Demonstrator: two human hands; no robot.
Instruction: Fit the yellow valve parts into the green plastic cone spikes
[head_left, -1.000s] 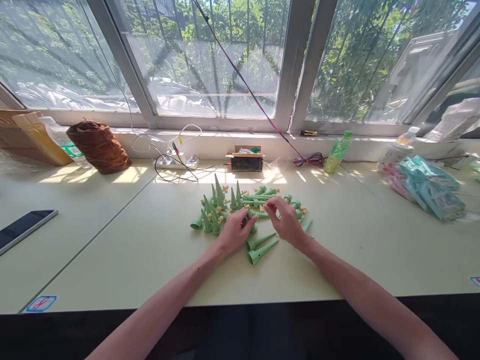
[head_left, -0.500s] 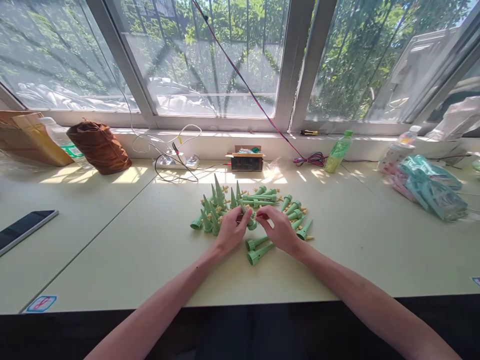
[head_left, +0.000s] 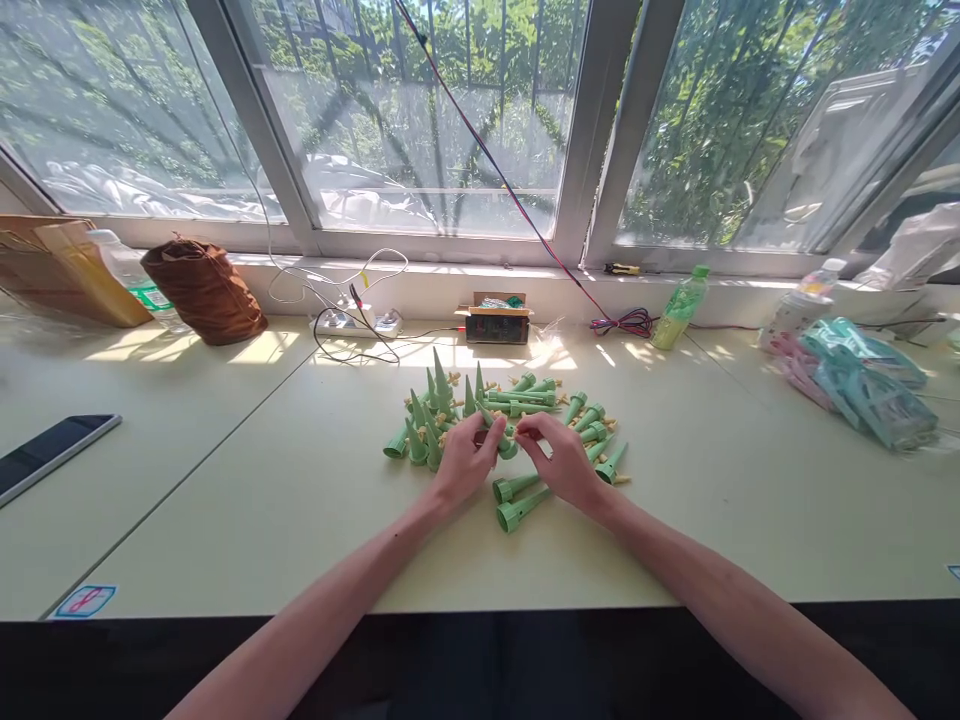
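My left hand [head_left: 469,455] is closed around a green plastic spike [head_left: 507,448], whose wide capped end sticks out toward the right. Beside it, my right hand [head_left: 555,455] is pinched near that end; what its fingertips hold is too small to make out. Several green spikes stand upright [head_left: 441,385] to the left of my hands. Others lie flat behind and to the right, many with small tan pieces at their caps. Two more lying spikes [head_left: 510,515] are just in front of my right hand.
On the pale table [head_left: 262,520] are a phone [head_left: 56,455] at left, a brown pouch [head_left: 206,290], a power strip [head_left: 352,322], a small box [head_left: 497,325], a green bottle [head_left: 681,308] and plastic-wrapped packs [head_left: 870,385] at right.
The whole view has shifted slightly. Both hands keep nearly the same places around the spike, with no clear change in their hold.
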